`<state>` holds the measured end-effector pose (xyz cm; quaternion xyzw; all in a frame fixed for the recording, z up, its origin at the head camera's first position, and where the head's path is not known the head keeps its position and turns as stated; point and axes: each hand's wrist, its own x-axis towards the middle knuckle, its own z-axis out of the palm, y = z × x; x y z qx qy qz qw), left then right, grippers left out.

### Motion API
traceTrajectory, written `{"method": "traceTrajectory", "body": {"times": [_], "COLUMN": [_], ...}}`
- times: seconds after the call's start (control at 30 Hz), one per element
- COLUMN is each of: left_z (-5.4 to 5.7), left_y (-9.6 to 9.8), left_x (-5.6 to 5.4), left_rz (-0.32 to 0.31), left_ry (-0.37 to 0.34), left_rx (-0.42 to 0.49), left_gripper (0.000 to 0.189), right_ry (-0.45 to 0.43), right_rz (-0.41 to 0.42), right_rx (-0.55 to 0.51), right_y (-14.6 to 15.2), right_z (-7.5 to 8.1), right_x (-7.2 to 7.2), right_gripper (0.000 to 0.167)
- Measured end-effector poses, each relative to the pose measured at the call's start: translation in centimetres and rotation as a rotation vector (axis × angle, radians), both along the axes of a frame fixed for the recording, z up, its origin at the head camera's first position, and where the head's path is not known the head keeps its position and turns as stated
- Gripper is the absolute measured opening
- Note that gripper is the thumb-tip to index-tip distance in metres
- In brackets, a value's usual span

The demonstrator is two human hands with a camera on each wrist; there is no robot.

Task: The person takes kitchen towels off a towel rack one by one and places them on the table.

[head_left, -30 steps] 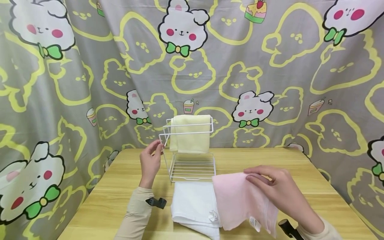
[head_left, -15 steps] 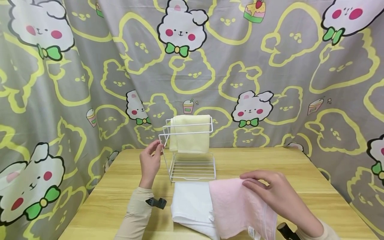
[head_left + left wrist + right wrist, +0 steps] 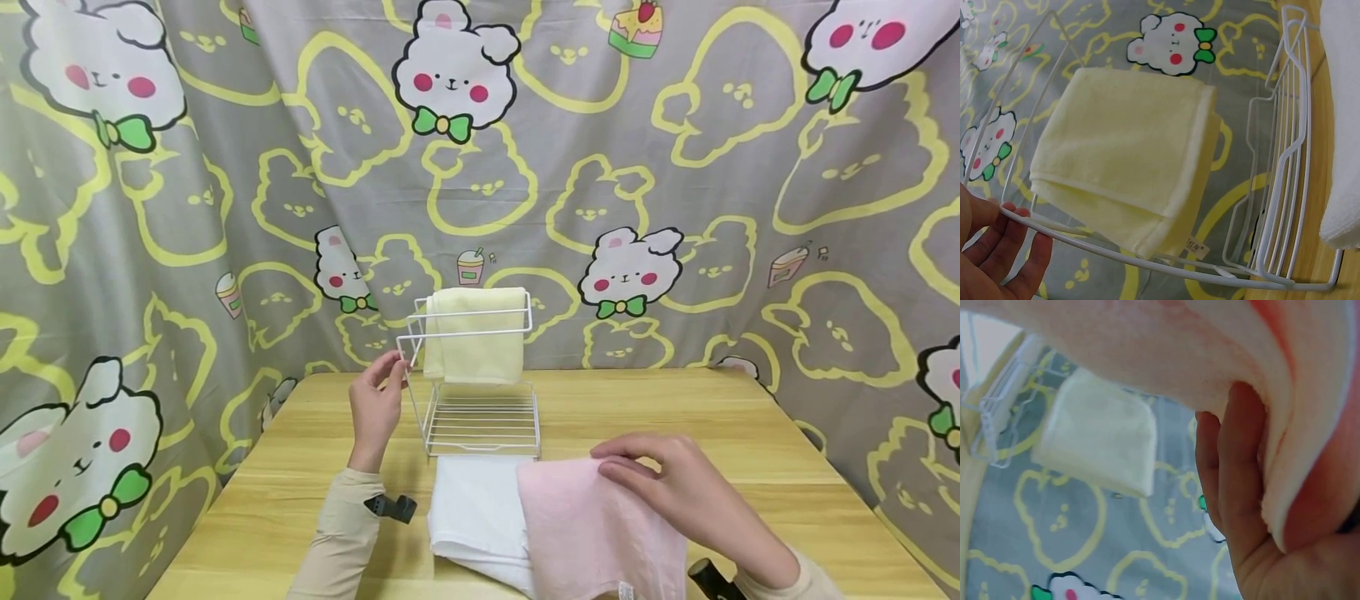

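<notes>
My left hand holds the left upright of a white wire rack, its fingers curled round the rod in the left wrist view. A folded yellow towel hangs over the rack's rear top bar; the nearer bars carry nothing. At the front right, my right hand pinches the upper edge of a pink towel between thumb and fingers. The pink cloth drapes down and overlaps the right side of a folded white towel, which lies just in front of the rack. In the right wrist view pink fabric fills the top.
All this stands on a wooden table. Behind it hangs a grey curtain printed with white cartoon animals and yellow outlines. A dark wrist camera mount is strapped to the left sleeve, another dark one sits by the right wrist.
My right hand has drawn the pink towel a little toward me and to the left, lowering it over more of the white towel's side. The left hand and rack have stayed put.
</notes>
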<state>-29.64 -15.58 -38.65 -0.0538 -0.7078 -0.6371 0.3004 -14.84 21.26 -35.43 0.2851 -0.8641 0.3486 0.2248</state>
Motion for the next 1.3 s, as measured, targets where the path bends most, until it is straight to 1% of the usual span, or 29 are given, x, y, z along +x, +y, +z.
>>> {"method": "traceTrajectory", "body": {"times": [0.1,0.2,0.4,0.43,0.5,0.63,0.93,1.13,1.3], "left_z": [0.1,0.4,2.3,2.5,2.6,2.6,2.5,2.5,2.6], "left_y": [0.1,0.2,1.0,1.1,1.1,1.0,1.0,1.0,1.0], "left_x": [0.0,0.3,2.3,2.6,2.7,2.6,2.6,2.5,2.7], "left_rz": [0.010,0.016,0.004,0.003,0.002,-0.006,-0.010,-0.009,-0.007], "left_ry": [0.014,0.023,0.023,0.027,0.031,0.038,0.038,0.036,0.030], "left_rx": [-0.014,-0.033,-0.049,-0.051,-0.053,-0.046,-0.038,-0.036,-0.037], "left_gripper": [0.019,0.018,0.018,0.018,0.018,0.017,0.017,0.017,0.017], "right_ry": [-0.043,-0.102,-0.209,-0.224,-0.245,-0.273,-0.304,-0.356,-0.400], "right_rz": [-0.025,-0.036,-0.051,-0.057,-0.066,-0.077,-0.058,-0.033,-0.025], "right_rx": [0.036,0.052,0.067,0.069,0.076,0.092,0.107,0.104,0.091], "right_y": [0.1,0.4,1.2,1.3,1.6,2.0,2.7,3.1,3.5], "right_z": [-0.6,-1.2,-2.2,-2.5,-2.9,-3.6,-4.3,-5.1,-6.1], "right_x": [-0.9,-1.9,-3.6,-3.9,-4.4,-5.1,-6.2,-6.8,-7.5], "right_gripper": [0.015,0.011,0.012,0.012,0.013,0.015,0.015,0.018,0.018]}}
